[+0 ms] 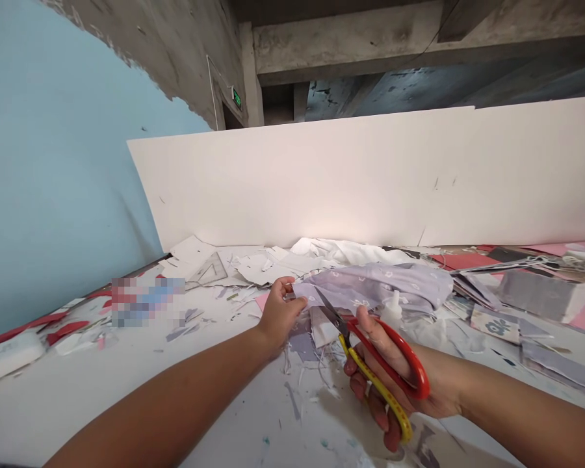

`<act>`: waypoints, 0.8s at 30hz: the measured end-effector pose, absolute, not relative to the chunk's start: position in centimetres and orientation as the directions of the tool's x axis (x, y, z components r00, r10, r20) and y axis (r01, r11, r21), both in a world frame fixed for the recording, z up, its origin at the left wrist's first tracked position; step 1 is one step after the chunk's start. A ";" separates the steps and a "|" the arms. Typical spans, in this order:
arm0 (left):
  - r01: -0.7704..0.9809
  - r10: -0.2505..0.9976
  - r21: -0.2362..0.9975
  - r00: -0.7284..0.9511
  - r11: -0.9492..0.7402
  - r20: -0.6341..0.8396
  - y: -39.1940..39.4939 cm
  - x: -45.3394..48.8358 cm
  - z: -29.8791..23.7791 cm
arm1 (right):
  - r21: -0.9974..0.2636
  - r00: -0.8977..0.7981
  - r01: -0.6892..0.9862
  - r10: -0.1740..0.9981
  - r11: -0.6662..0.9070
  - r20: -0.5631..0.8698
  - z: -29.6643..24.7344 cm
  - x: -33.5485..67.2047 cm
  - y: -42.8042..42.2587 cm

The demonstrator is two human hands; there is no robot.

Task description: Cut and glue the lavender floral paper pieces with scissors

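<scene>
My left hand (pixel 280 311) pinches the near edge of a lilac cloth with a small white print (pixel 375 286), which lies bunched on the worktable. My right hand (pixel 385 370) grips a pair of red-handled scissors (pixel 346 331), one handle banded in yellow with ruler-like marks. The steel blades, slightly apart, point up and left, their tips at the cloth's edge close to my left hand. A small translucent plastic bottle (pixel 392 311) stands just behind my right hand.
A tall white board (pixel 322 188) stands along the table's back edge, before a blue wall (pixel 53 162). Paper scraps and threads litter the white tabletop (pixel 127 396). A clear set square (pixel 209 272) lies back left, a grey block (pixel 541 294) and pink sheets (pixel 582 318) right.
</scene>
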State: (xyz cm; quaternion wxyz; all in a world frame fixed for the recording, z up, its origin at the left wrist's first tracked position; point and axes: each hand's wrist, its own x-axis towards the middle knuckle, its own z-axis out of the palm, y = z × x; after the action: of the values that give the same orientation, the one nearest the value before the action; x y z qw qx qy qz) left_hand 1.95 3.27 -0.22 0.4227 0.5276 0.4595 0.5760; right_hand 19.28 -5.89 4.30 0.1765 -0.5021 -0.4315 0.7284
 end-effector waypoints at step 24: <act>-0.004 0.965 0.969 -0.087 -0.247 0.246 3.4 1.9 -0.6 | -0.794 -0.456 0.130 0.675 -0.594 -0.580 3.0 18.5 -4.9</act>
State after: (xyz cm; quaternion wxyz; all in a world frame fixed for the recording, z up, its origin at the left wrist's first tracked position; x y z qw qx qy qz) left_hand 1.88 3.37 -0.64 0.4158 0.5324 0.4512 0.5832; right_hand 18.47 -4.94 3.00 0.1822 -0.4887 -0.4118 0.7473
